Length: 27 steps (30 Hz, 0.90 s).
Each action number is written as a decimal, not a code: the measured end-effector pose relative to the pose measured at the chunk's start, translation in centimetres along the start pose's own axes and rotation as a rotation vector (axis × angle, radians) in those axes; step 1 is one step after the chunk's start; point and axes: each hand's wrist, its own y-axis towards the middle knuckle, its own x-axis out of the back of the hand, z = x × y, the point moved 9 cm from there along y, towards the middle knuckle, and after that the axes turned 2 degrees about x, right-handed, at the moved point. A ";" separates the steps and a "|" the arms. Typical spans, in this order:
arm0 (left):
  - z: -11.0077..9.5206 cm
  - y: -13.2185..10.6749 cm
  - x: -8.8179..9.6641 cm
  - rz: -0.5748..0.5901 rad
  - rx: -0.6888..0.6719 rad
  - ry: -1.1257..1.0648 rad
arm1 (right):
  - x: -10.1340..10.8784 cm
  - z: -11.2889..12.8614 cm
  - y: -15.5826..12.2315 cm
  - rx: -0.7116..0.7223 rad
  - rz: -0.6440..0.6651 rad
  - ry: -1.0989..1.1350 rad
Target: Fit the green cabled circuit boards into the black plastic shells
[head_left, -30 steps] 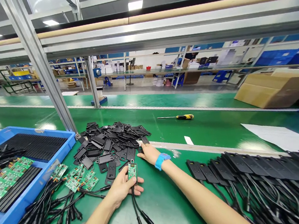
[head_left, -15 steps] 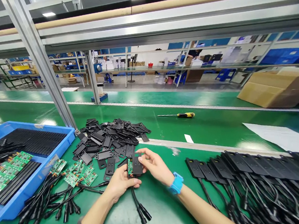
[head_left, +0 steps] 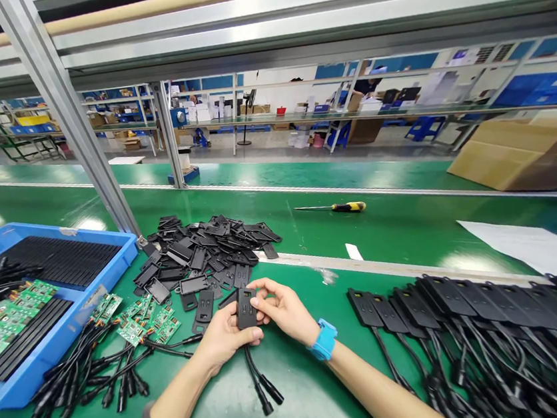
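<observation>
A small black plastic case (head_left: 246, 310) is held upright between both hands over the green bench, its front cover lying over the circuit board. Two short black cables with plugs (head_left: 267, 395) hang from its lower end. My left hand (head_left: 225, 336) grips the case from the left, thumb across the bottom. From the right, my right hand (head_left: 280, 308) pinches the cover's edge, thumb on its face. Just behind lies a heap of loose black covers (head_left: 203, 251). Green circuit boards (head_left: 145, 321) with black cables lie to the left.
At left stands a blue tray (head_left: 113, 258) holding boards, cables and black parts. Cased units with cables (head_left: 450, 303) form a row on the right. Farther back are a screwdriver (head_left: 349, 207), a white paper sheet (head_left: 519, 248) and a cardboard box (head_left: 518, 155). A metal post (head_left: 67, 119) rises at left.
The black cover, held beside the exposed green board before, now lies over it. My right hand has shifted slightly left with it. The view has tilted a little downward.
</observation>
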 end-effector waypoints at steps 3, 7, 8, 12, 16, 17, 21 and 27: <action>-0.3 0.0 0.0 -0.027 -0.004 0.050 | -0.1 -0.2 0.0 -0.003 0.005 0.013; -0.5 0.0 0.0 -0.030 -0.021 0.135 | 0.1 -0.7 0.1 -0.033 -0.010 0.016; -0.5 0.0 -0.1 -0.027 -0.020 0.161 | 0.0 -1.0 0.2 -0.056 0.010 0.014; -0.2 -0.3 -0.3 -0.005 -0.013 0.243 | -0.5 -2.1 0.2 -0.124 0.089 -0.029; 0.0 -0.2 -0.3 -0.017 -0.003 0.267 | -0.2 -2.3 0.3 -0.115 0.051 -0.078; 0.1 -0.2 -0.2 -0.031 -0.001 0.256 | -0.2 -2.3 0.2 -0.116 0.039 -0.088; -0.5 0.0 -0.4 -0.049 -0.070 0.080 | -0.7 0.3 -0.5 0.053 -0.051 -0.430; -0.8 -1.0 -2.0 0.157 -0.048 0.030 | -0.1 4.2 -1.8 0.026 0.030 -1.060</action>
